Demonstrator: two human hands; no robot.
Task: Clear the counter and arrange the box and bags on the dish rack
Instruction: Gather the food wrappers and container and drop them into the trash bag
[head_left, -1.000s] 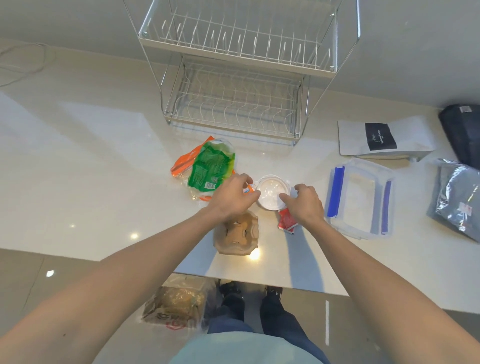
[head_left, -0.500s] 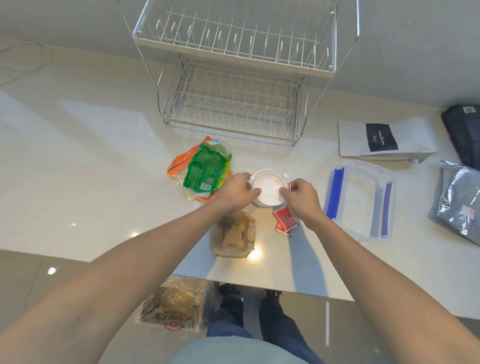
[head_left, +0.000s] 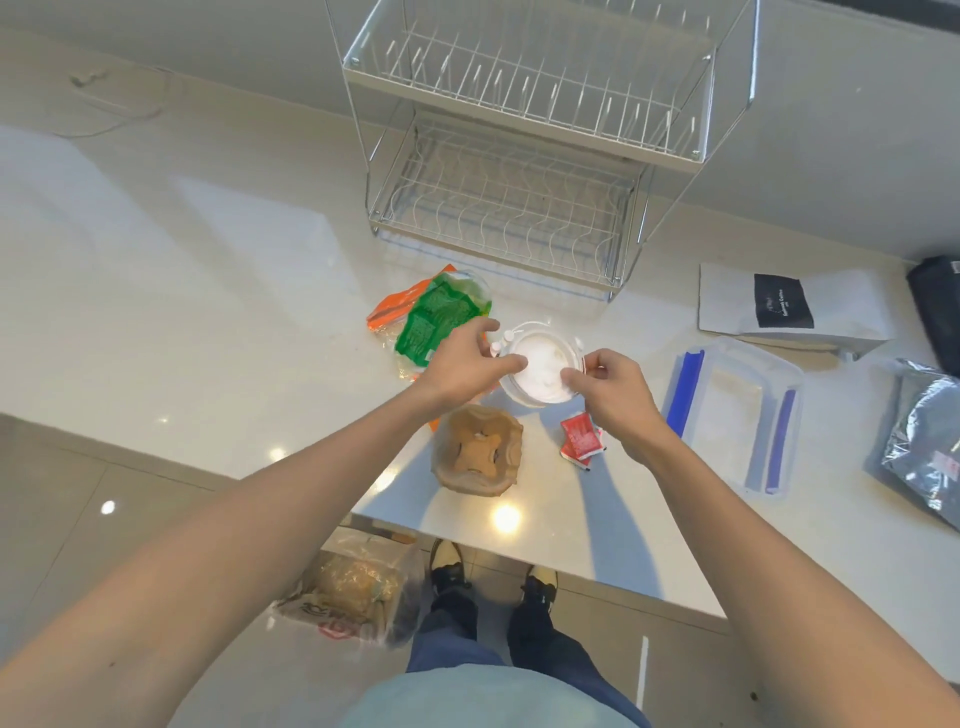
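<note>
A round clear plastic cup with a white lid (head_left: 540, 364) is held between both hands over the counter. My left hand (head_left: 467, 364) grips its left rim and my right hand (head_left: 608, 387) pinches its right rim. A two-tier wire dish rack (head_left: 519, 156) stands at the back with nothing on it. A clear box with blue clips (head_left: 732, 415) lies to the right. A white bag with a black label (head_left: 784, 309), a silver bag (head_left: 924, 447) and a dark bag (head_left: 940, 306) lie at the far right.
Green and orange snack packets (head_left: 431, 317) lie left of the cup. A brown paper cup carrier (head_left: 478, 452) and red sauce sachets (head_left: 582, 441) sit near the counter's front edge. A clear bag of rubbish (head_left: 353, 597) rests on the floor by my feet.
Both hands closed on the cup and lifted it slightly off the counter; the red sachets that my right hand covered now lie in plain sight. The camera view shifted left.
</note>
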